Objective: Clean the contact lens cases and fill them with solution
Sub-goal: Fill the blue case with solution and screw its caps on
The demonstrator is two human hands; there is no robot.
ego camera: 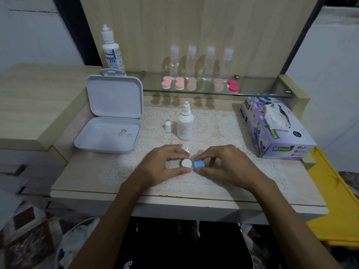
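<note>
A contact lens case lies on the lace mat near the table's front. It has a white cap (186, 163) on its left cup and a blue cap (199, 164) on its right cup. My left hand (162, 165) pinches the white cap between thumb and fingers. My right hand (223, 164) pinches the blue cap the same way. An uncapped white solution bottle (185, 125) stands upright just behind the case, with its small white cap (168, 126) standing to its left.
An open white box (108, 136) with small lenses inside sits at the left. A tissue box (275, 131) lies at the right. On the glass shelf (252, 94) stand several pink lens cases (166, 84), clear bottles (174, 61) and a large solution bottle (111, 51).
</note>
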